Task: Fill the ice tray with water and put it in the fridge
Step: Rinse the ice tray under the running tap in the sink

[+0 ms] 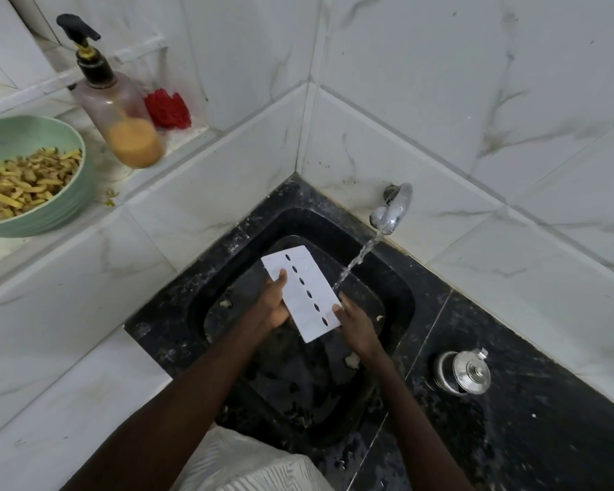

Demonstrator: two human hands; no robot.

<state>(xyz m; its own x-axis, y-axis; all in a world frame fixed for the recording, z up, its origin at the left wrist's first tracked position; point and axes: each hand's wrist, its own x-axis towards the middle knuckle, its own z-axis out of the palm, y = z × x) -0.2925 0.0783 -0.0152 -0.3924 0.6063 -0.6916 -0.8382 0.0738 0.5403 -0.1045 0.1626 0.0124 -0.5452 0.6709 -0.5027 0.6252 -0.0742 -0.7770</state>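
A white ice tray (307,282) with a row of dark oval gaps down its middle is held over the black sink (178,313). My left hand (271,304) grips its left long edge, thumb on top. My right hand (353,322) pinches its near right corner. A chrome tap (392,209) on the tiled wall is running, and the stream of water (355,264) falls just beside the tray's right edge. Whether water lands in the tray I cannot tell.
On the tiled ledge at left stand a green bowl (68,210) of yellow strips, a pump bottle (121,111) with orange liquid and a red scrubber (167,108). A small steel lidded pot (463,372) sits on the black counter at right. Food scraps lie in the sink.
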